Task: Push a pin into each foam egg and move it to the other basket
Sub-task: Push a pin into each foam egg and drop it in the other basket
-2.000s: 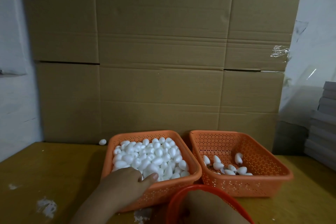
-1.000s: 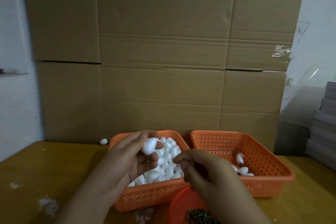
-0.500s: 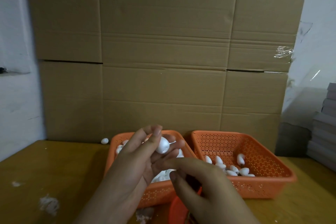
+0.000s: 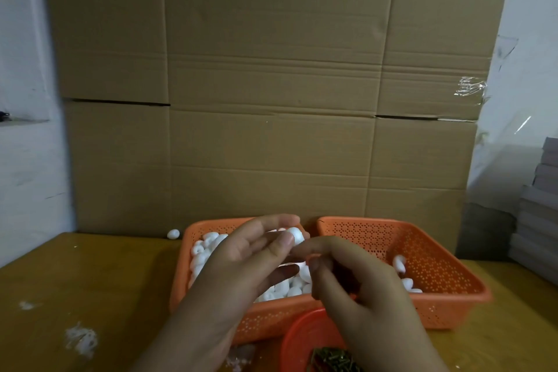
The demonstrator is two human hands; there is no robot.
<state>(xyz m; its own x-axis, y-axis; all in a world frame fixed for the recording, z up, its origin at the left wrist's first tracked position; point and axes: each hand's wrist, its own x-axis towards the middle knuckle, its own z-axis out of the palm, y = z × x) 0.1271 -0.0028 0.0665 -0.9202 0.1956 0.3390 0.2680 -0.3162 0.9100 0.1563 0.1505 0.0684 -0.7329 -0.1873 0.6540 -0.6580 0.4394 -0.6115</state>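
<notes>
Two hands are raised above the full basket (image 4: 217, 305). A foam egg (image 4: 296, 234) is pinched by the left hand (image 4: 253, 254); the right hand (image 4: 347, 275) is closed at it, seemingly on a pin too small to make out. Pinning appears underway; next, transfer to the right-side basket (image 4: 447, 296). A red dish of pins (image 4: 299, 338) sits nearest.

Dim, warm indoor light, soft overall.
Wide-angle bend at edges; glare on plastic film (image 4: 471, 89); both hands slightly motion-blurred; dark shadow along cardboard's (image 4: 271, 84) left edge.
</notes>
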